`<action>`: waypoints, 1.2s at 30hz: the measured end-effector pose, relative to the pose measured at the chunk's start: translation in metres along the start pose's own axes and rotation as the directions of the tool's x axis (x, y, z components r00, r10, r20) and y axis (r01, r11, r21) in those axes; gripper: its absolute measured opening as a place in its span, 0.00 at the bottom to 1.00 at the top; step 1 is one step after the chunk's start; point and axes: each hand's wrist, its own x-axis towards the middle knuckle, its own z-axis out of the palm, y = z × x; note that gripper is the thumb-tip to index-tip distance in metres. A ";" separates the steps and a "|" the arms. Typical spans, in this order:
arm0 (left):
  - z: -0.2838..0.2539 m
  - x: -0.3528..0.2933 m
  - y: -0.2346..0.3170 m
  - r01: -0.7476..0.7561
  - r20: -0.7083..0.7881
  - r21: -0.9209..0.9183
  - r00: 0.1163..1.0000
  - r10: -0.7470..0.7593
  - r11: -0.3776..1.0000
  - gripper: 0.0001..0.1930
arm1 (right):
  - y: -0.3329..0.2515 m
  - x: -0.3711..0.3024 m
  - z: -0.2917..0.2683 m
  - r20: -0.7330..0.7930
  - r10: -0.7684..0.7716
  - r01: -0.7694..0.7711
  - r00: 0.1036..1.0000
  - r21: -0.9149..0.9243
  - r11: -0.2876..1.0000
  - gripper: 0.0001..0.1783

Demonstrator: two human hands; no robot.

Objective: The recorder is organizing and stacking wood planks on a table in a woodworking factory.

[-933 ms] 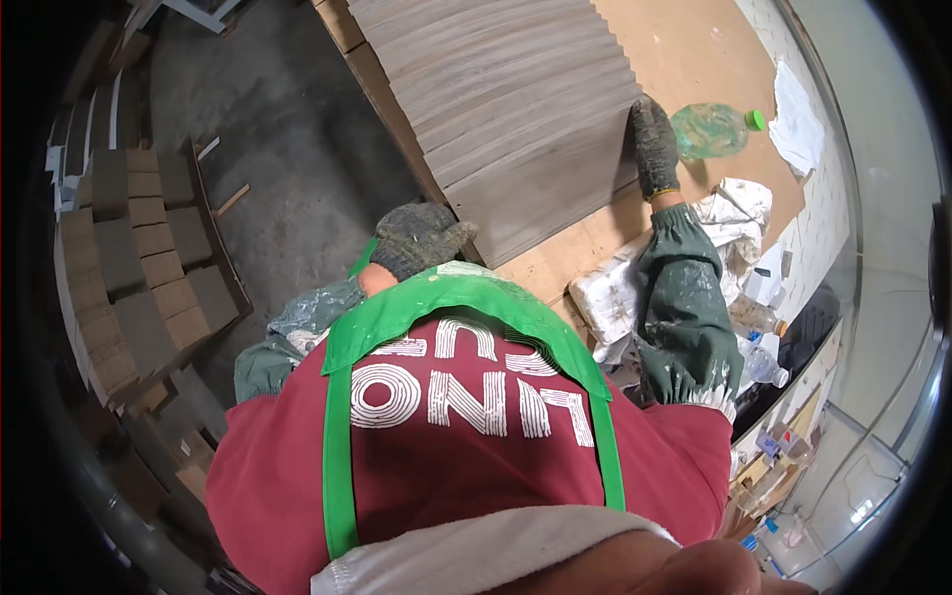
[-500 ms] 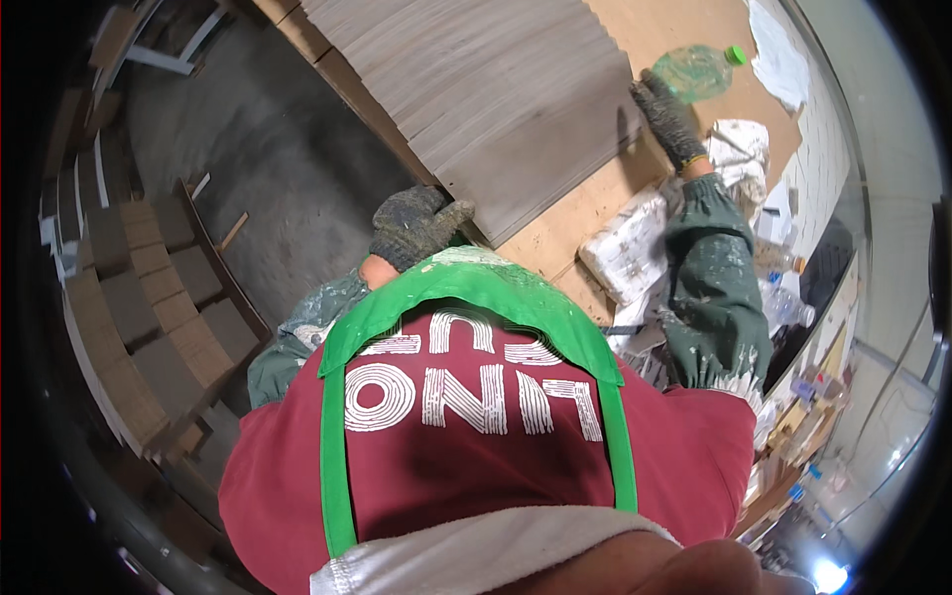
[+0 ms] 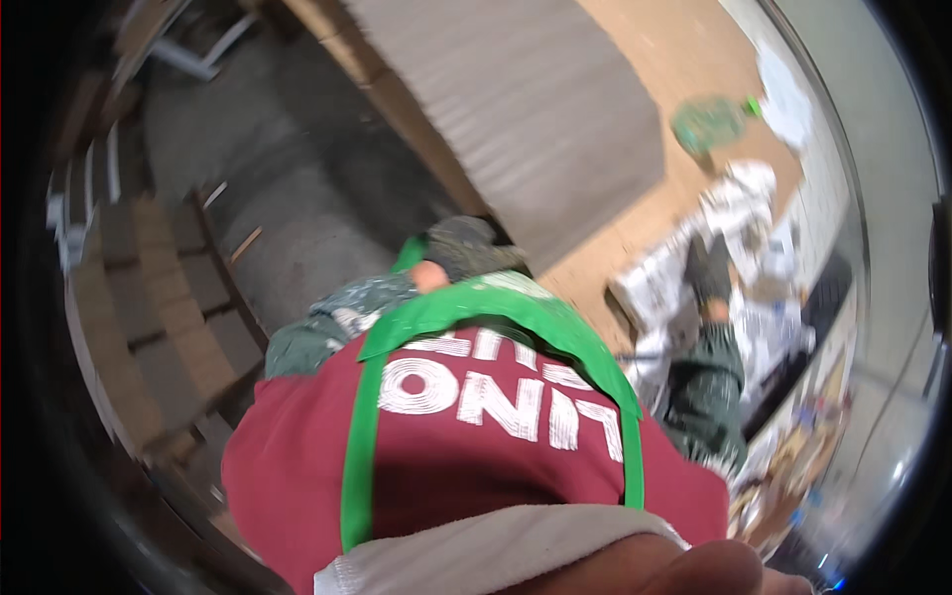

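Note:
A tall stack of thin grey sheets (image 3: 540, 114) lies on the tan board-topped table in front of me. My left hand (image 3: 461, 248), in a dark knit glove, is at the stack's near left corner, close to my green apron; blur hides its fingers. My right hand (image 3: 708, 268), gloved alike, is over the white, stained wrapped bundle (image 3: 650, 278) and crumpled white wrapping (image 3: 744, 193) right of the stack. Motion smears its fingers, and I cannot tell whether it touches the bundle. A green-tinted clear bottle with a green cap (image 3: 707, 124) lies on its side farther back.
The tan table surface (image 3: 635, 35) runs along the stack's right side. White scraps (image 3: 783, 104) lie by its right edge, with clutter (image 3: 793, 446) at the lower right. On the left are a dark floor (image 3: 288, 159) and stacked brown and grey blocks (image 3: 159, 317).
My right hand has moved from beside the bottle back toward me, over the white bundle. My left hand stays at the stack's corner. The whole view has shifted and blurred.

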 end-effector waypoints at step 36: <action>0.009 0.060 -0.047 -0.585 0.594 -0.042 0.637 0.490 0.810 0.21 | -0.101 -0.127 0.008 -0.682 0.021 0.122 0.731 0.161 0.979 0.30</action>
